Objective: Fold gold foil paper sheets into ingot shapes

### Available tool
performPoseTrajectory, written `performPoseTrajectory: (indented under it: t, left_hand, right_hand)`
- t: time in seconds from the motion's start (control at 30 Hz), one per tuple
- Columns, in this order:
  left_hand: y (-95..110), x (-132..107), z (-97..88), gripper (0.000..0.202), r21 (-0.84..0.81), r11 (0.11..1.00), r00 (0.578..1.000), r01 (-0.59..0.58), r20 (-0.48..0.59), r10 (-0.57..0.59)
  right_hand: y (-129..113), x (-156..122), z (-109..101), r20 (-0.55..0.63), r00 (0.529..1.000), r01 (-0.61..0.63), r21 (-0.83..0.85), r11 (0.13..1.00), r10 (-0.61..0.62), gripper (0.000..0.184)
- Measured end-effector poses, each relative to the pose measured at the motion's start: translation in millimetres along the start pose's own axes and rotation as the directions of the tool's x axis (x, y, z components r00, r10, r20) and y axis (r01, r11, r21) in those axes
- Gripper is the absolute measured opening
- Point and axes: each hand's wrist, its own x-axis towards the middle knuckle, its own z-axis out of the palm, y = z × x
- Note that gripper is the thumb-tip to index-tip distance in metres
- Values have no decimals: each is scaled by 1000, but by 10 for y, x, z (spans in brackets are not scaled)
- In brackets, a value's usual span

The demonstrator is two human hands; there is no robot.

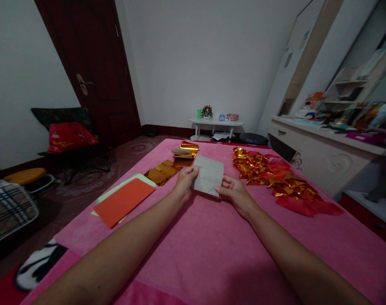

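Note:
A pale grey, nearly square sheet of paper [208, 176] is held up over the pink cloth, tilted towards me. My left hand [186, 180] pinches its left edge, thumb on the near face. On its lower right edge my right hand [232, 191] grips with thumb in front and fingers behind. Flat gold foil sheets [163, 171] lie just left of the paper, with a shiny gold roll [189, 147] behind them. Nearer on the left is a stack of coloured paper with an orange sheet [125, 201] on top. Crumpled gold and red foil [269, 173] spreads out at right.
The pink cloth [193, 250] covers the surface before me. A white side table [215, 122] stands by the far wall. To the right is a cluttered white dresser [326, 146]; at left, a chair carries a red bag [70, 136].

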Motion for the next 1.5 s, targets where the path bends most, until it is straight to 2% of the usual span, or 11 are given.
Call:
performPoseTrajectory:
  t: [0.27,0.37,0.5,0.77,0.87,0.93,1.03,1.1,1.2,1.33,1.5]
  left_hand:
    - [-15,-18,-15,33,-5,1000,1000,12,-25,-12]
    - [-8,-24,1,41,4,997,992,78,-97,-77]
    - [-38,-3,-9,60,11,992,984,125,-130,-123]
    - [-25,48,-126,74,116,990,997,77,-30,-74]
    - [-17,76,-183,64,270,963,997,-2,75,-19]
    - [-30,100,-234,49,457,877,982,-147,174,74]
    - [-57,125,-306,39,686,578,897,-441,364,252]
    - [-71,122,-327,39,729,407,835,-550,479,271]
    - [-72,85,-297,28,707,393,801,-588,576,162]
    - [-34,19,-228,27,750,498,866,-436,500,4]
    - [-32,80,-267,48,867,421,961,-266,273,45]
  right_hand:
    - [17,40,-102,-258,960,113,-8,994,-112,59]
    - [42,69,-126,-239,940,206,-176,963,-244,62]
    - [95,115,-135,-197,903,258,-461,849,-381,39]
    - [123,106,-236,-181,890,243,-589,771,-419,24]
    - [107,97,-251,-165,858,290,-628,722,-487,21]
    - [102,96,-261,-164,846,294,-650,701,-507,20]
    - [112,105,-277,-157,854,292,-643,708,-495,21]
    - [122,111,-275,-148,858,306,-622,720,-493,22]
    - [119,99,-247,-123,887,300,-577,759,-444,24]
    - [99,61,-218,-124,957,144,-583,799,-263,31]
    - [143,95,-275,-238,933,4,-742,670,-270,34]
